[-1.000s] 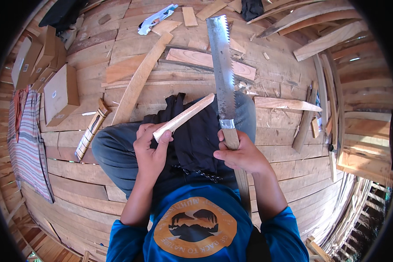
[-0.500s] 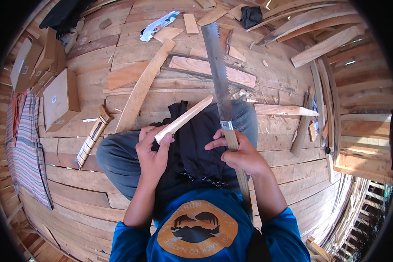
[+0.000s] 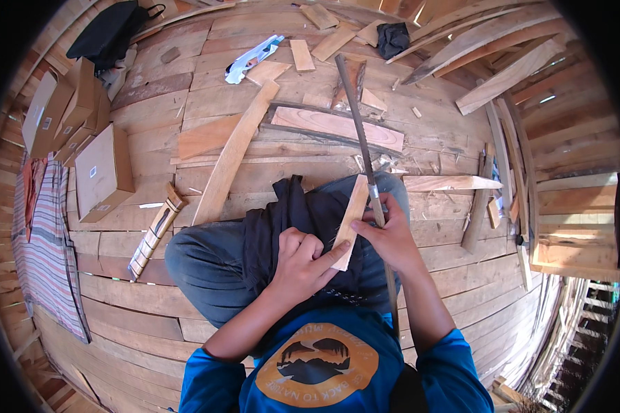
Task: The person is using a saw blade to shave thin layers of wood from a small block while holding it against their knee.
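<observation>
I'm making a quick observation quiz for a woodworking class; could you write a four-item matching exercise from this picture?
1. Saw
2. Short wooden piece
3. Shirt
4. Cardboard boxes

A. Brown, grouped at the left
B. Handle in the right hand
C. Blue with an orange print
D. Gripped near its lower end by the left hand

Pairs: 1-B, 2-D, 3-C, 4-A

1. Your blue shirt (image 3: 387, 344) bears curved lettering (image 3: 317, 394) around its orange print (image 3: 317, 361), nearer your body than your left fingers (image 3: 308, 246).
2. Far left of those fingers, cardboard boxes (image 3: 105, 187) carry pale labels (image 3: 94, 172), too small to read.
</observation>
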